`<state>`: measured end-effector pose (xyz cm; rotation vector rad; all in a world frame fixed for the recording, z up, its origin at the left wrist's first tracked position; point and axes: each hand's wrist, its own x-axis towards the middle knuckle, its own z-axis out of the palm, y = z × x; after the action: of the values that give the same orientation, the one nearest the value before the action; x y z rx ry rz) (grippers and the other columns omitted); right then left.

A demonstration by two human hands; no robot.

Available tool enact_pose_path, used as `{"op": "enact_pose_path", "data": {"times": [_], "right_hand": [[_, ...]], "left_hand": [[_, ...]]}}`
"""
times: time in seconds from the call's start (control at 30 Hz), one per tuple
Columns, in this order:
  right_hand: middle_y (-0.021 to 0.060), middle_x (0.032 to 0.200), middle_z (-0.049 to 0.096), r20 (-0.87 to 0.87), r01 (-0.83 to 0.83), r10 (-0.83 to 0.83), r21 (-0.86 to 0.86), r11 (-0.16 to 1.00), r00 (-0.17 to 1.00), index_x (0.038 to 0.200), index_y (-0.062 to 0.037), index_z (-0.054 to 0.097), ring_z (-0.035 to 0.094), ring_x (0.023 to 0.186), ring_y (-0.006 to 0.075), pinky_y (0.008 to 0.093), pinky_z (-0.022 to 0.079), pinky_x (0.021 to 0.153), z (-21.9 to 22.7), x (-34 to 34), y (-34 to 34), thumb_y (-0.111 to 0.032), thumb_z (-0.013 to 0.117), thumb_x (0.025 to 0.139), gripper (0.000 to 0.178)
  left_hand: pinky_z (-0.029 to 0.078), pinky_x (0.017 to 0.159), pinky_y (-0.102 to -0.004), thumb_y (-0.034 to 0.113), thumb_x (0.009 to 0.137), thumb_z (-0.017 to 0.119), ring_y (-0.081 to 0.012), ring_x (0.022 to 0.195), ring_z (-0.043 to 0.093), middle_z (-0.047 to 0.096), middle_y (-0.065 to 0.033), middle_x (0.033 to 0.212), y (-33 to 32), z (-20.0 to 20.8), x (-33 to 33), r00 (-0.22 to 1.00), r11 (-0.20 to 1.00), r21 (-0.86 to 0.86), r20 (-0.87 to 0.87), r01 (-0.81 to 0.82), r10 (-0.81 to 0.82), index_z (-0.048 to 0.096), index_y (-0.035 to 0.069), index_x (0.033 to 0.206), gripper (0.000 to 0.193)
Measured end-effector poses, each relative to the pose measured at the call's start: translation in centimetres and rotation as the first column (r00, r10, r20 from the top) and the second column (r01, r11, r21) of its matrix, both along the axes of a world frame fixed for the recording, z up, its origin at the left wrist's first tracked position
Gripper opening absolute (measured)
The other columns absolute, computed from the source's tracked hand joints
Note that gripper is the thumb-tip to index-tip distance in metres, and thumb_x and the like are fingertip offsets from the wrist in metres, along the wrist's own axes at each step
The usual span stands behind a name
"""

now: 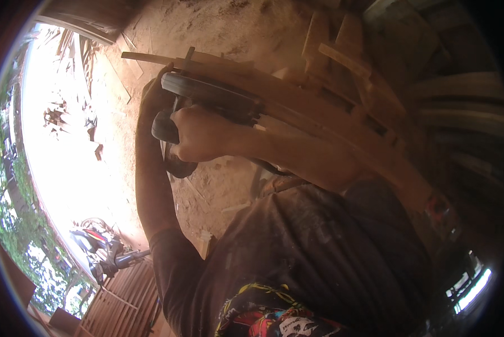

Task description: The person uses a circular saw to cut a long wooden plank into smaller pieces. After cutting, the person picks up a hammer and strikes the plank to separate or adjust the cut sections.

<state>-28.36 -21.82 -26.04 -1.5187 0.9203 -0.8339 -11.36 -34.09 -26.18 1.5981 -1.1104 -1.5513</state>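
Note:
My right hand [201, 133] is closed around the handle of a dark, long-bodied handheld power tool [210, 94], shaped like an electric planer. The tool lies along the near side of a long wooden board [297, 101]. From the lower left my left arm reaches up to the tool's far left end. There my left hand [157, 84] is bent against the tool and the board's end, its fingers mostly hidden. A thin wooden strip [148, 57] sticks out past the board's left end. Dim light blurs the contact between tool and wood.
Stacked boards and offcuts [350, 62] lie beyond the board to the right, with more planks [459, 98] at the far right. Scraps litter the dusty ground [201, 194]. A motorbike [109, 253] stands lower left, beside a slatted wooden panel [117, 303].

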Motion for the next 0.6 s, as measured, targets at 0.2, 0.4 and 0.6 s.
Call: {"op": "enact_pose_path", "data": {"times": [0.2,0.4,0.6], "right_hand": [[0.0293,0.094,0.077,0.003,-0.021,0.021,-0.005,1.000,1.000,0.102,0.0101,0.074,0.079,0.096,0.0412,0.0464,0.061,0.090,1.2,1.2,-1.7,-0.019,0.079,0.083,0.035],[0.0309,0.093,0.077,0.003,-0.046,0.046,0.021,0.999,0.999,0.104,0.0122,0.074,0.079,0.096,0.0413,0.0458,0.062,0.090,2.1,2.3,-2.2,-0.017,0.076,0.083,0.037],[0.0318,0.092,0.077,0.036,-0.020,0.019,0.030,0.999,0.999,0.103,0.0131,0.074,0.079,0.093,0.0416,0.0456,0.063,0.089,2.0,3.7,-3.1,-0.013,0.073,0.079,0.035]], "left_hand": [[0.059,0.071,-0.0308,0.037,0.107,0.073,-0.0159,0.080,0.073,0.077,-0.0040,0.095,-2.7,0.0,2.8,0.980,0.981,0.190,-0.198,0.044,-0.005,0.077,0.006,0.111,0.031],[0.058,0.070,-0.0306,0.038,0.107,0.073,-0.0145,0.080,0.073,0.077,-0.0044,0.095,-3.3,0.4,4.2,0.984,0.981,0.182,-0.175,0.060,-0.028,0.076,0.006,0.112,0.032],[0.057,0.070,-0.0290,0.039,0.107,0.073,-0.0132,0.080,0.072,0.077,-0.0031,0.094,-3.6,2.3,3.7,0.999,0.986,0.159,-0.029,0.050,-0.046,0.078,0.006,0.113,0.033]]}}
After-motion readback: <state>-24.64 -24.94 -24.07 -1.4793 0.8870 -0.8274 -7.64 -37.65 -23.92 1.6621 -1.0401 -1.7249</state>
